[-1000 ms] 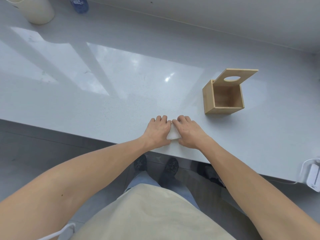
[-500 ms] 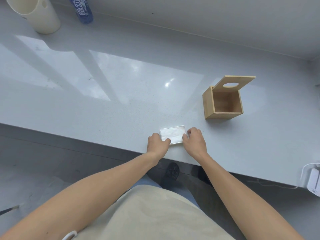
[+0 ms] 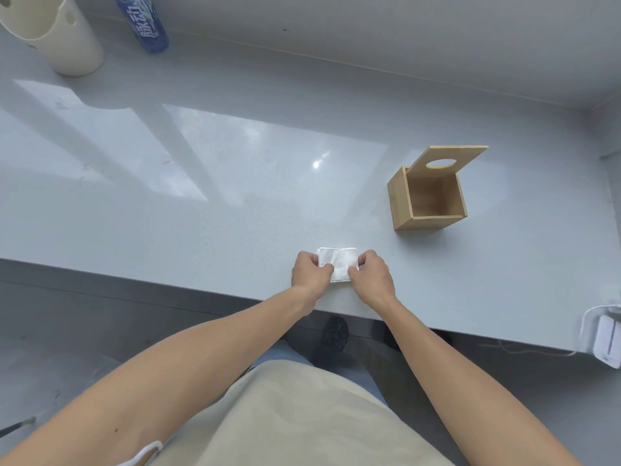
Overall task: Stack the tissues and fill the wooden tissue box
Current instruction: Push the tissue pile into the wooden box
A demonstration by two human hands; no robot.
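Observation:
A small white stack of folded tissues (image 3: 337, 265) lies on the grey counter (image 3: 201, 213) near its front edge. My left hand (image 3: 311, 273) pinches the stack's left side and my right hand (image 3: 371, 275) pinches its right side, thumbs on top. The wooden tissue box (image 3: 428, 205) stands to the right and farther back, empty inside. Its lid (image 3: 443, 163), with an oval hole, is tilted up and back.
A cream cylindrical holder (image 3: 50, 31) and a blue bottle (image 3: 148, 25) stand at the back left by the wall. A white device with a cable (image 3: 608, 341) hangs at the counter's right front edge. Below the front edge is grey floor.
My hands first lay flat over the tissues, then slid to the stack's two sides. Now both pinch the stack with thumbs on top. The view has tilted, showing more counter.

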